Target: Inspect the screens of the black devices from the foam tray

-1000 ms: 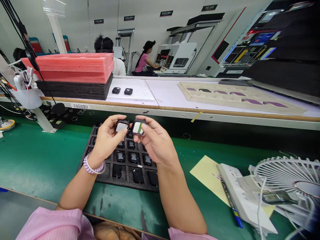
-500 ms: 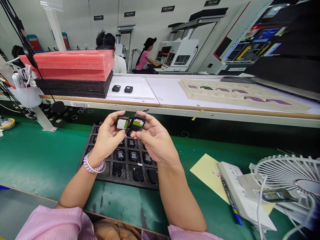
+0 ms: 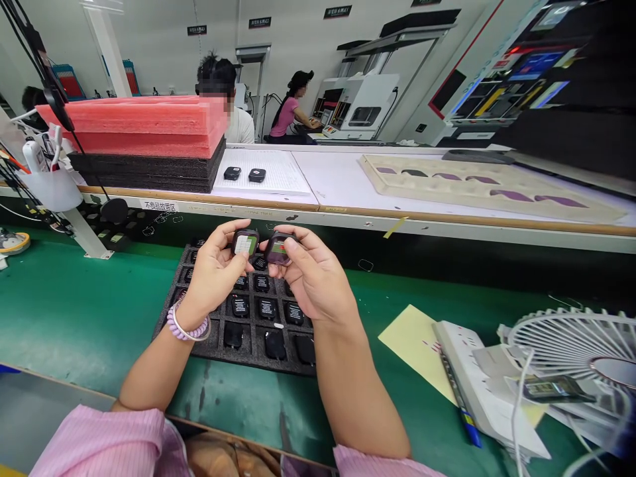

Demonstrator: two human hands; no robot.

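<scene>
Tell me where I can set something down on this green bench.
The roomiest bare patch lies left of the foam tray; a narrower one separates the right forearm from the yellow paper. Rightward, pen, power strip and fan crowd together.

One black watch (image 3: pixel 245 244) has a white and green screen (image 3: pixel 243 244). The table (image 3: pixel 99 311) is green, the paper (image 3: pixel 412 344) yellow, the fan (image 3: pixel 561 338) white, the sleeves (image 3: pixel 109 437) finely striped pink, the bracelet (image 3: pixel 179 330) lilac.

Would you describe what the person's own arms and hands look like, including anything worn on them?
The left hand and right hand are ungloved. Pink, finely striped sleeves stop near the elbows. A coiled lilac band and a thin, pale bangle circle the left wrist; the right wears none.
</scene>
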